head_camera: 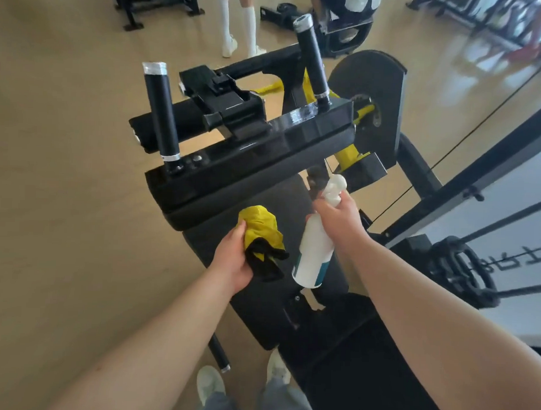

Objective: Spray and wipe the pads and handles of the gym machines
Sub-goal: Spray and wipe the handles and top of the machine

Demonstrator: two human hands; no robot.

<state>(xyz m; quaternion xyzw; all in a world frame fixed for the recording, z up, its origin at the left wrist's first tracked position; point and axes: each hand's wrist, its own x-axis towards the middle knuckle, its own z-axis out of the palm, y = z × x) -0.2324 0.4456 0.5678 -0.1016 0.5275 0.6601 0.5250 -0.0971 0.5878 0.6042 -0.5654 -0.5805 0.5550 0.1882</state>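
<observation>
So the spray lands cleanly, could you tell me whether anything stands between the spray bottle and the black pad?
Nothing visible does. The right hand holds the spray bottle directly over the black pad; the yellow cloth in the left hand is beside it, not beneath.

1. One camera, worn on the head, so everything is from the wearer's own eye line.
2. It faces forward and tilts steeply down: the wearer's shoes [209, 383] sit at the bottom edge, and the floor [66, 136] fills the whole left side.
3. Both forearms [154, 338] come in from the bottom corners. The left hand [235, 258] with its cloth [259, 229] and the right hand [336, 216] with the spray bottle [313, 255] land near the middle, close to the lens.
4. The gym machine [265, 143] is dead centre just past the hands, with its upright handles [159, 115] above them in frame.
5. Wide-angle lens: the near arms look stretched, and the top edge catches another person's legs [238, 22] farther off.
</observation>
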